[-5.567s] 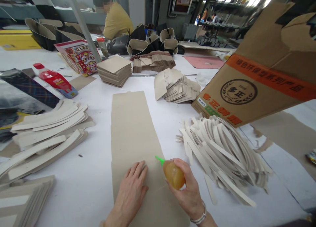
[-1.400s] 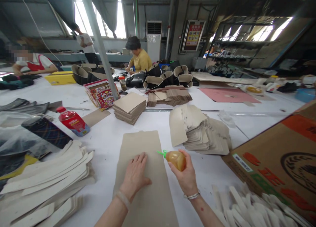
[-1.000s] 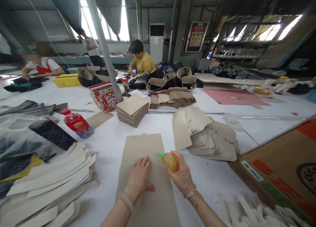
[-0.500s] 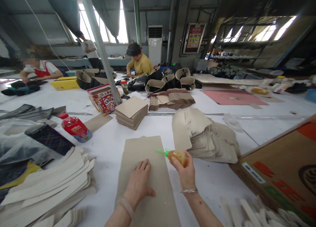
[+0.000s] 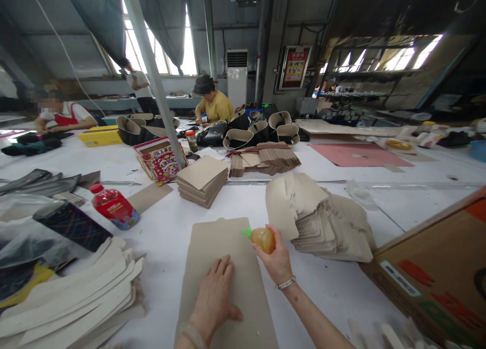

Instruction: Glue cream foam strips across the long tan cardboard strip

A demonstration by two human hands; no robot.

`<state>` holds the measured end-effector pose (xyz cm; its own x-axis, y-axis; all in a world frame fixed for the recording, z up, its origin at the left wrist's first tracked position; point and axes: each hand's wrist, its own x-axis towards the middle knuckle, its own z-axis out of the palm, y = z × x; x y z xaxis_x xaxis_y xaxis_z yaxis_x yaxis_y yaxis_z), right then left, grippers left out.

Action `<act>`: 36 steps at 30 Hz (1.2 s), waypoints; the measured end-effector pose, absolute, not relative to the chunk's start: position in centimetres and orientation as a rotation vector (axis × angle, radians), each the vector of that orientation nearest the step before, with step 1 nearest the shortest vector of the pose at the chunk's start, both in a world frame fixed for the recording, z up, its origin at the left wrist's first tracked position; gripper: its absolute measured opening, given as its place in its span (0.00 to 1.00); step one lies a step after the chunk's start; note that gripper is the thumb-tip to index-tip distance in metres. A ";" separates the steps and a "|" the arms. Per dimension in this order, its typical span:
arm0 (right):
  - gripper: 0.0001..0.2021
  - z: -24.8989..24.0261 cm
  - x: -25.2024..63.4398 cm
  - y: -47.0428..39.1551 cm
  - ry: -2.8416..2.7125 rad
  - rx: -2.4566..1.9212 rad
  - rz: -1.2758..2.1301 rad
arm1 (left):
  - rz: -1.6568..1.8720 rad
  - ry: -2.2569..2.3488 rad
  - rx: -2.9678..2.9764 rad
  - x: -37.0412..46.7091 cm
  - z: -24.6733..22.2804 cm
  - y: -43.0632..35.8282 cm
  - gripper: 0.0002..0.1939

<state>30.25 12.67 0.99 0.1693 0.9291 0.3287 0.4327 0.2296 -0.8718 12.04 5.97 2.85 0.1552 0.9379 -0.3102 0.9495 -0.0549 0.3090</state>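
A long grey-beige cardboard sheet (image 5: pixel 216 237) lies on the white table in front of me. My left hand (image 5: pixel 214 296) rests flat on it, fingers stretched forward and thumb out to the right. In my right hand (image 5: pixel 276 258) is a squeeze bottle (image 5: pixel 264 240) of amber liquid with a green nozzle, its fingers wrapped round the body. The nozzle points left, over the upper right part of the sheet; whether its tip touches the surface I cannot tell.
Stacked cardboard pieces (image 5: pixel 322 222) lie right of the sheet, with a rectangular stack (image 5: pixel 203 179) beyond it. Long strips (image 5: pixel 76 298) and a red bottle (image 5: pixel 114 205) are on the left. A carton (image 5: pixel 436 258) stands at right. Several people work across the table.
My right hand and the squeeze bottle have moved a little to the left, further over the sheet. My left hand stays flat on the sheet. The whole view has tilted slightly.
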 end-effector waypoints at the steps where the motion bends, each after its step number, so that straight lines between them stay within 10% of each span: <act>1: 0.28 0.9 30.1 12.9 -1.485 -1.362 0.563 | -0.040 1.794 2.002 12.0 2.9 6.0 0.56; 14: 0.25 1.3 30.6 12.9 -1.664 -1.278 0.481 | -0.034 1.795 1.998 12.0 2.8 6.0 0.57; 26: 0.15 2.8 29.7 14.4 -0.164 -0.921 1.482 | 0.036 1.794 2.052 11.9 2.4 5.7 0.59; 36: 0.27 4.8 27.0 10.5 -0.475 -0.982 1.434 | 0.227 1.864 2.037 6.9 3.8 4.2 0.47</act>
<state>26.96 10.48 4.83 0.1358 0.9513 -0.2766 -0.5987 -0.1437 -0.7880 6.91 4.24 3.84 0.1127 0.9854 -0.1276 0.9261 -0.0576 0.3727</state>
